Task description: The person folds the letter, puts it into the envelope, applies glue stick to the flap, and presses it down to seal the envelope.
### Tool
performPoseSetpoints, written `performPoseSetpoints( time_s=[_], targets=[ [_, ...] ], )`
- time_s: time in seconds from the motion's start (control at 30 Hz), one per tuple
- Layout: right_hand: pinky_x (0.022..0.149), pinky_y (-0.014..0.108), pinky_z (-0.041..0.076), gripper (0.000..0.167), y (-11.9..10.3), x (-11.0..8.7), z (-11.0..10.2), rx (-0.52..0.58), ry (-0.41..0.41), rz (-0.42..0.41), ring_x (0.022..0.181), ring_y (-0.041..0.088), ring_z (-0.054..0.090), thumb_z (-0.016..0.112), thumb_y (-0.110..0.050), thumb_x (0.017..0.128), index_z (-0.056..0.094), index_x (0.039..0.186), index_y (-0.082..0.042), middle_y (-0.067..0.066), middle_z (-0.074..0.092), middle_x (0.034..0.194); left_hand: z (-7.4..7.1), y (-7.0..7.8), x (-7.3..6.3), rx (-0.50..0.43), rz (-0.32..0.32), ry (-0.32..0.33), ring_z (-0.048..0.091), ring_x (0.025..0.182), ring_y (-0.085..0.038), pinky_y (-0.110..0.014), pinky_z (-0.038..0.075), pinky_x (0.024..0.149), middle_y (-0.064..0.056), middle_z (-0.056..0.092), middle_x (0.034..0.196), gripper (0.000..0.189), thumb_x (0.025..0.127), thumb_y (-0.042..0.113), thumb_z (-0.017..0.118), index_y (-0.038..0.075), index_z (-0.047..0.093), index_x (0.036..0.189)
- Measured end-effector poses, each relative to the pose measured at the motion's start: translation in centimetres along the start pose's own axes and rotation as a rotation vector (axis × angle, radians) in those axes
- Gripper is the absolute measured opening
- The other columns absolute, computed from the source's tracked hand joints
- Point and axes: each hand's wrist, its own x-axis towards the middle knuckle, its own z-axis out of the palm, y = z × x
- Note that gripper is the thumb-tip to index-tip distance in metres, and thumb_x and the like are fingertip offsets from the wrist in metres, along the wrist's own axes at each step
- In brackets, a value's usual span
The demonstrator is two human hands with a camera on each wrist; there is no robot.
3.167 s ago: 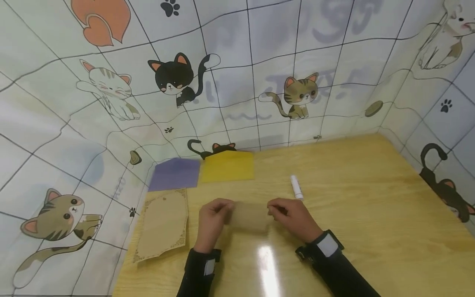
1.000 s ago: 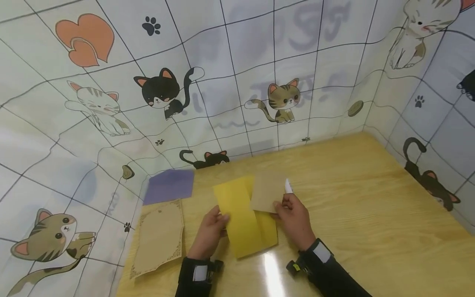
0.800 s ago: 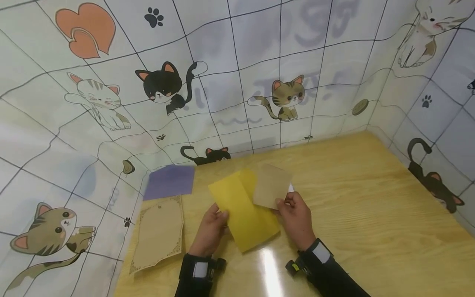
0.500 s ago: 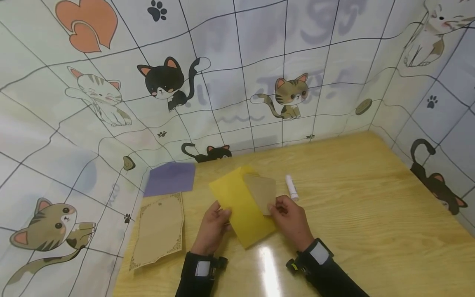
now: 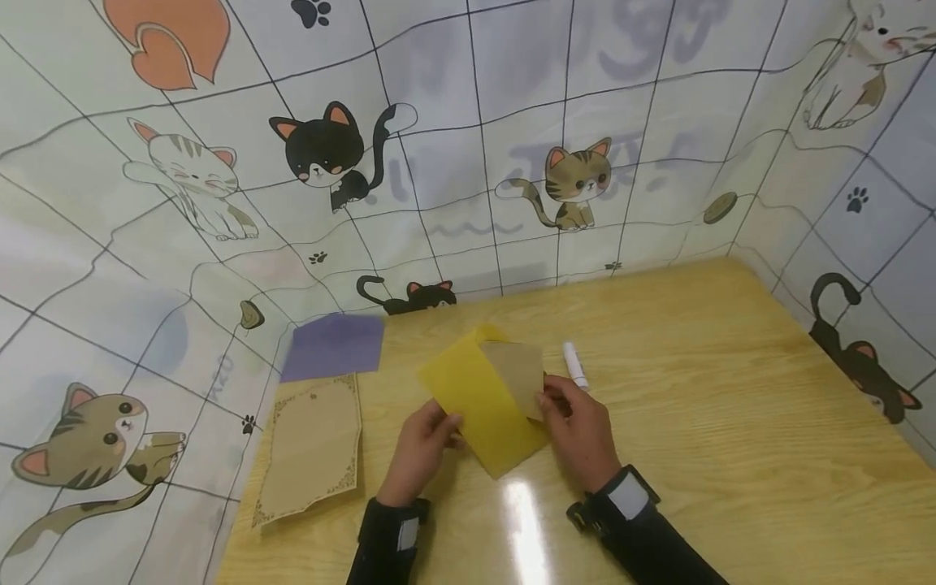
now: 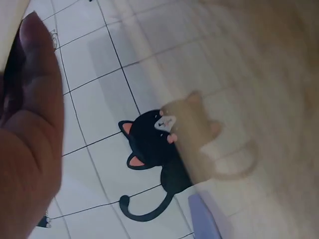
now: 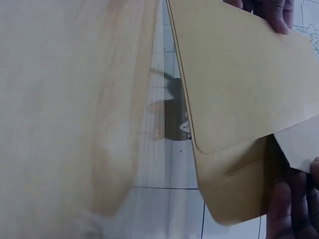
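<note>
A yellow envelope (image 5: 478, 402) is held tilted above the table, its flap end pointing away. My left hand (image 5: 420, 447) pinches its left edge between thumb and fingers. A folded piece of tan paper (image 5: 517, 370) sits partly inside the envelope's opening. My right hand (image 5: 581, 426) pinches the paper's right edge. In the right wrist view the envelope (image 7: 244, 74) shows its open flap, with the paper (image 7: 301, 144) entering the mouth. The left wrist view shows only my left thumb side (image 6: 35, 124) and a pale edge at the corner.
A white glue stick (image 5: 574, 366) lies beyond my right hand. To the left are a tan sheet with an ornate border (image 5: 310, 447) and a purple envelope (image 5: 332, 348). Cat-printed sheeting (image 5: 453, 179) walls the wooden table (image 5: 731, 422) at the back and sides.
The yellow envelope was picked up from the back of the table. The tan paper moved left from beside the envelope into its opening. The glue stick came back into view.
</note>
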Motion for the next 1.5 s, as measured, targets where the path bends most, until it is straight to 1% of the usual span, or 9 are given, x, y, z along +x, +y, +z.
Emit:
performPoseSetpoints(
  time_s=[0.27,0.47,0.7,0.83,1.03,1.17,1.33,1.43,1.5],
  targets=[
    [0.066,0.026,0.055,0.007,-0.5,0.0,0.0,-0.057,0.06,-0.09,0.075,0.008,0.065,0.077,0.001,0.104,0.08,0.11,0.0,0.01,0.082,0.093,0.6,1.0,0.3,-0.01,0.047,0.028,0.079,0.103,-0.017,-0.04,0.072,0.089,-0.026,0.077,0.118,0.021,0.115,0.001,0.059,-0.003,0.072,0.132],
    [0.068,0.027,0.057,0.011,-1.2,-0.2,0.5,-0.08,-0.017,-0.094,0.079,0.011,0.069,0.078,0.001,0.103,0.082,0.112,-0.002,0.009,0.084,0.101,0.7,1.2,0.2,-0.009,0.062,-0.008,0.08,0.108,-0.019,-0.036,0.072,0.089,-0.025,0.076,0.122,0.024,0.116,0.001,0.058,0.0,0.071,0.136],
    [0.069,0.03,0.06,0.007,-0.7,-0.2,0.8,-0.068,-0.073,-0.199,0.081,0.014,0.071,0.076,0.0,0.102,0.08,0.107,-0.003,0.01,0.082,0.096,1.0,1.2,0.2,0.079,0.185,0.032,0.082,0.101,-0.021,-0.035,0.072,0.083,-0.022,0.08,0.115,0.018,0.113,0.003,0.064,0.0,0.075,0.127],
    [0.073,0.031,0.064,0.013,-0.7,-0.1,0.5,-0.016,-0.096,-0.143,0.091,0.018,0.08,0.077,-0.003,0.104,0.083,0.115,-0.004,0.01,0.086,0.106,1.1,1.2,0.2,0.099,0.191,0.05,0.082,0.096,-0.021,-0.03,0.071,0.079,-0.021,0.081,0.111,0.017,0.112,0.004,0.065,0.002,0.077,0.125],
    [0.083,0.015,0.062,0.019,-1.4,-0.1,0.0,0.126,-0.04,-0.037,0.101,0.003,0.078,0.082,-0.002,0.102,0.086,0.12,-0.007,0.009,0.088,0.114,0.9,1.4,-0.1,0.072,0.138,-0.022,0.081,0.098,-0.015,-0.031,0.071,0.081,-0.021,0.081,0.119,0.027,0.115,0.007,0.062,0.006,0.073,0.14],
    [0.084,0.022,0.064,0.016,-1.4,0.1,-0.5,0.193,-0.128,0.001,0.102,0.001,0.074,0.078,0.003,0.102,0.087,0.115,-0.002,0.014,0.087,0.113,0.9,1.4,-0.2,0.061,0.13,-0.057,0.083,0.101,-0.013,-0.031,0.071,0.083,-0.023,0.081,0.122,0.028,0.116,0.009,0.061,0.006,0.072,0.142],
    [0.088,0.017,0.061,0.02,-1.1,0.5,-0.7,0.21,-0.165,-0.048,0.105,-0.001,0.073,0.075,0.003,0.104,0.087,0.119,-0.003,0.014,0.087,0.116,0.8,1.5,-0.4,-0.05,0.101,-0.037,0.083,0.095,-0.01,-0.036,0.072,0.08,-0.02,0.081,0.119,0.027,0.114,0.009,0.066,0.001,0.072,0.139],
    [0.086,0.015,0.061,0.022,-0.8,0.3,-0.7,0.138,-0.036,-0.121,0.1,0.007,0.078,0.079,0.003,0.102,0.086,0.121,-0.004,0.013,0.087,0.116,1.0,1.1,-0.5,-0.206,0.032,0.025,0.084,0.087,-0.013,-0.041,0.073,0.08,-0.008,0.079,0.101,0.015,0.113,0.011,0.07,-0.001,0.073,0.121],
    [0.083,0.018,0.061,0.024,-0.6,-0.1,-0.7,0.071,0.061,-0.101,0.098,0.017,0.078,0.084,0.001,0.099,0.084,0.122,-0.004,0.015,0.084,0.115,1.3,0.7,-0.7,-0.337,-0.016,0.072,0.085,0.084,-0.015,-0.043,0.073,0.085,0.0,0.072,0.089,0.008,0.113,0.012,0.071,0.005,0.071,0.11]
  ],
)
